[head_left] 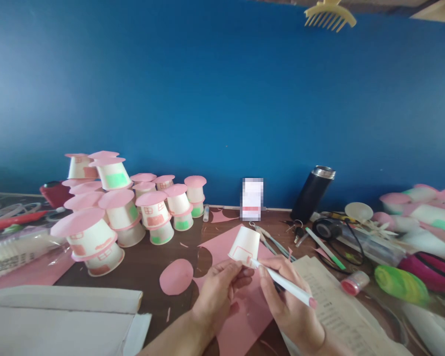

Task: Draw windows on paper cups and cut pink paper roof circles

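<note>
A white paper cup (pixel 246 242) is pinched at its rim by my left hand (pixel 219 287), held tilted above a pink paper sheet (pixel 241 316). Red-pink outlines are drawn on the cup's side. My right hand (pixel 289 296) is closed around a white marker (pixel 287 286) with a pink end, its tip at the cup's wall near the rim. Left of my hands lies a pink paper circle (pixel 176 277). Further left stand stacked paper cups (pixel 152 215) with pink paper discs on top and drawn windows, doors and green patches.
A black bottle (pixel 311 195) leans against the blue wall (pixel 215 99) beside a blurred phone-like object (pixel 252 199). On the right are scissors (pixel 269 242), a green-ended marker (pixel 326 248), printed paper (pixel 330 301) and more cups (pixel 430 212). Cardboard (pixel 59 321) lies front left.
</note>
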Demonstrator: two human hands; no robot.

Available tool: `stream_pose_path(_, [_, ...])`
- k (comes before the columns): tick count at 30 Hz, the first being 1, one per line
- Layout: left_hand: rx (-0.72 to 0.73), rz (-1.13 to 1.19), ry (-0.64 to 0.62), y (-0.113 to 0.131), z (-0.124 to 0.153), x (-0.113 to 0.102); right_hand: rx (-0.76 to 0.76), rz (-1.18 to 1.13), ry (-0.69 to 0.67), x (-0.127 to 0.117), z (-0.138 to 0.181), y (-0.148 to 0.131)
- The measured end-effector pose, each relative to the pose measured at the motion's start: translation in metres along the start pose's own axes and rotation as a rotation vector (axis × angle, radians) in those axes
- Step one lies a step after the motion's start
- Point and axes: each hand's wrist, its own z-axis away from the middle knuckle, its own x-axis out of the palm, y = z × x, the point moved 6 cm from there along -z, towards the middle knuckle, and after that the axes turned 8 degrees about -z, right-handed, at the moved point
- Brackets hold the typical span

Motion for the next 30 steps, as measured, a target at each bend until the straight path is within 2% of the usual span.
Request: stream_pose_path(30, [-0.013, 0.078, 0.028, 0.001, 0.0021, -0.0008, 0.006, 0.009, 0.004, -0.0004, -0.001, 0.0])
